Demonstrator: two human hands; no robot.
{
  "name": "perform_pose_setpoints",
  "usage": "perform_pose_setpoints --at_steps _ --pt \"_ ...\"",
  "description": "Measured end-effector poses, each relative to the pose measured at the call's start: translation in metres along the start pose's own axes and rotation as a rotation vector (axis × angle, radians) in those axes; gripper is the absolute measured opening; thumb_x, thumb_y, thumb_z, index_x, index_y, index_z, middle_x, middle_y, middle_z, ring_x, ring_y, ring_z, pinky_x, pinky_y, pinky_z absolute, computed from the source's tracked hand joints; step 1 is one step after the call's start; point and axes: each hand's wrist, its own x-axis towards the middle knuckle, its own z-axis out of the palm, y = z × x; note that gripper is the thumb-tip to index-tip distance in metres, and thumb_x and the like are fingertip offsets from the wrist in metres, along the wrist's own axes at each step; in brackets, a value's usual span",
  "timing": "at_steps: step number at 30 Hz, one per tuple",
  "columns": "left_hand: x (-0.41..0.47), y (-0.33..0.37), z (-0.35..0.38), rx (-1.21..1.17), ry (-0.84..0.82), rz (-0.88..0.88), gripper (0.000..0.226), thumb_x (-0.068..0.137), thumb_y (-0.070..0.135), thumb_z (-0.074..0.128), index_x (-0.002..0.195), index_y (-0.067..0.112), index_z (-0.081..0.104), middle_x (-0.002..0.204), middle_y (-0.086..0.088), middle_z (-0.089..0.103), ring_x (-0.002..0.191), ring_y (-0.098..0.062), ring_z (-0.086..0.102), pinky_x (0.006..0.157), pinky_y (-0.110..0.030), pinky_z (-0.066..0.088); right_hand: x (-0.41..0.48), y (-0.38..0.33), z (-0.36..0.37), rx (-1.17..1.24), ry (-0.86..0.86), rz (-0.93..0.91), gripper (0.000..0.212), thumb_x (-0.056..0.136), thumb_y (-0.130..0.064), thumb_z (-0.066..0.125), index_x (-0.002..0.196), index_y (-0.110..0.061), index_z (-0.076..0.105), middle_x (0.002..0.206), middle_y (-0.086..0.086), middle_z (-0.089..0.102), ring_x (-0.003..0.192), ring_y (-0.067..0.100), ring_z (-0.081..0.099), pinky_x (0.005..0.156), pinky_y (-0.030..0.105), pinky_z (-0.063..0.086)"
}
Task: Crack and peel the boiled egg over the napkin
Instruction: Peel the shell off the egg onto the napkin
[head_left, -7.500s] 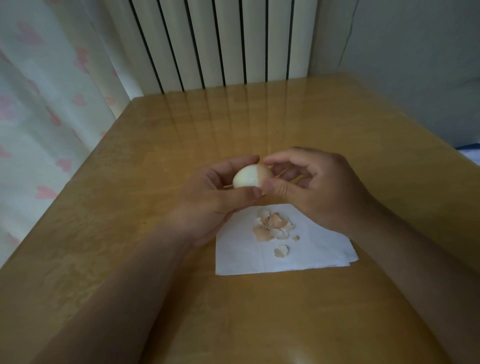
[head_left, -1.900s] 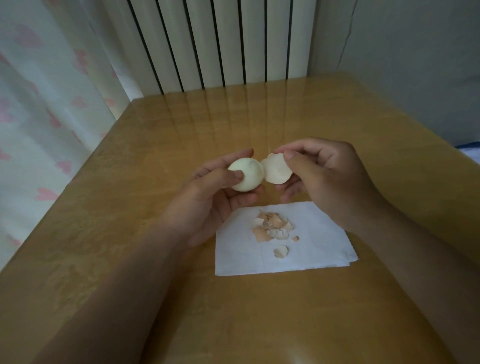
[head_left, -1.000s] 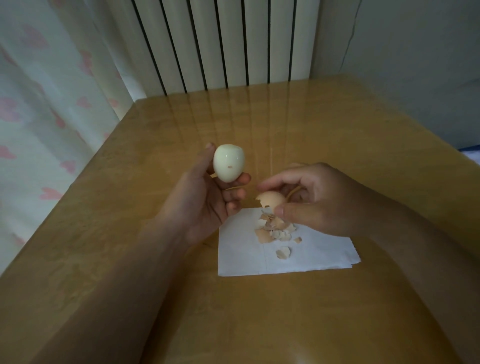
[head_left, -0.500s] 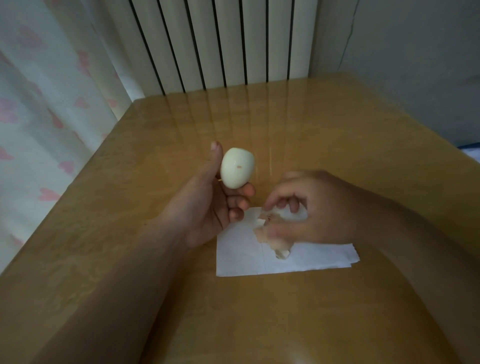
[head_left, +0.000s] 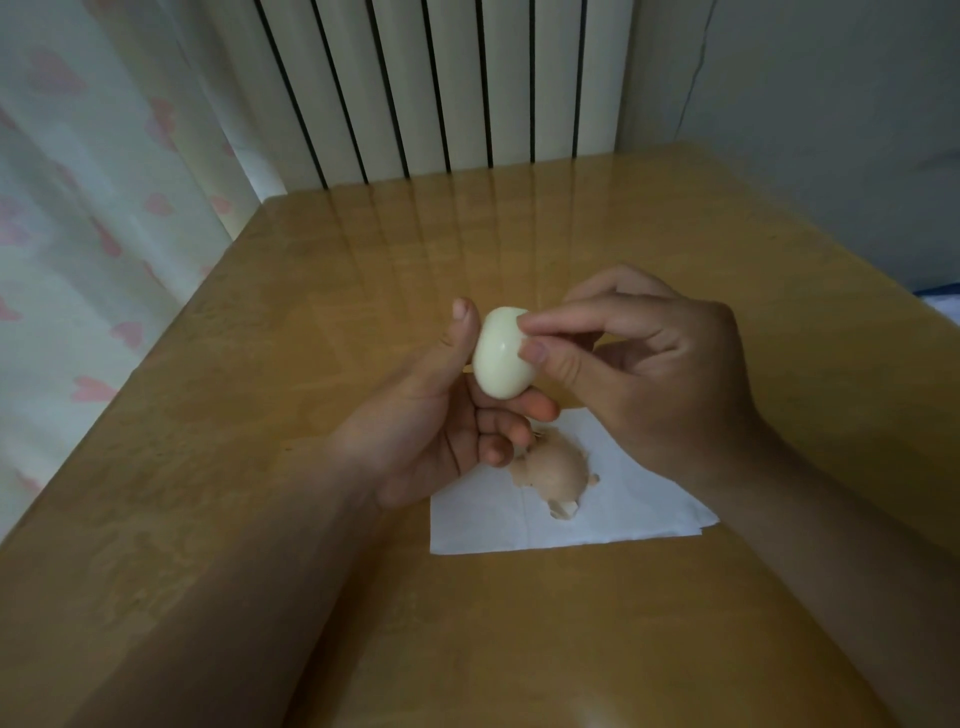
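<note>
The egg (head_left: 503, 356), bare of shell and white, is held in the air above the table (head_left: 249, 415), just past the far edge of the napkin (head_left: 613, 525) as seen from the head camera. Its long axis stands nearly upright, with the top leaning slightly right.

The left hand (head_left: 431, 431) grips it, thumb straight up its left side and fingers curled beneath and behind. The right hand (head_left: 649, 374) pinches at its upper right side with thumb and forefinger; what is between them cannot be told.

Shell pieces (head_left: 553, 467) lie on the napkin, partly hidden by the left fingers. A radiator (head_left: 441, 88) stands behind the table and a curtain (head_left: 78, 208) hangs at left.
</note>
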Motion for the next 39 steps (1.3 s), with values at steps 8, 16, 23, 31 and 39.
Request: perform_pose_setpoints --at_steps 8,16,23,31,39 --pt "0.000 0.001 0.003 0.025 0.047 -0.026 0.071 0.084 0.064 0.040 0.117 0.005 0.062 0.072 -0.010 0.074 0.054 -0.013 0.067 0.048 -0.022 0.049 -0.001 0.002 0.003 -0.189 0.014 -0.119 0.006 0.089 -0.011 0.071 0.089 -0.005 0.074 0.086 0.004 0.062 0.070 0.009 0.058 0.060 0.014 0.045" --pt "0.000 0.007 0.000 -0.080 0.246 0.014 0.058 0.092 0.063 0.040 0.108 0.010 0.060 0.071 -0.012 0.071 0.053 -0.015 0.062 0.047 -0.023 0.046 0.005 0.007 -0.010 -0.153 -0.212 0.074 0.008 0.093 -0.012 0.062 0.087 -0.016 0.064 0.080 -0.010 0.060 0.078 0.010 0.058 0.063 0.012 0.045" --pt "-0.002 0.010 -0.003 -0.101 0.333 0.021 0.055 0.098 0.061 0.037 0.106 0.011 0.061 0.069 -0.009 0.071 0.055 -0.016 0.061 0.050 -0.024 0.044 0.006 0.013 -0.016 -0.178 -0.715 0.340 0.016 0.092 -0.014 0.066 0.088 -0.026 0.076 0.074 -0.027 0.068 0.068 -0.004 0.063 0.059 0.011 0.046" --pt "-0.002 0.009 -0.002 -0.074 0.293 0.020 0.054 0.099 0.059 0.036 0.112 0.011 0.058 0.073 -0.012 0.071 0.056 -0.018 0.062 0.049 -0.025 0.045 0.006 0.014 -0.019 -0.167 -0.710 0.353 0.012 0.080 -0.017 0.079 0.078 -0.027 0.073 0.057 -0.005 0.058 0.048 0.001 0.048 0.049 0.011 0.037" --pt "-0.001 0.009 -0.001 -0.031 0.263 0.028 0.053 0.099 0.058 0.036 0.104 0.011 0.061 0.073 -0.012 0.071 0.056 -0.018 0.062 0.050 -0.025 0.044 0.008 0.014 -0.021 -0.109 -0.733 0.359 0.007 0.079 -0.023 0.081 0.078 -0.027 0.075 0.063 -0.021 0.062 0.056 0.004 0.050 0.056 0.029 0.047"
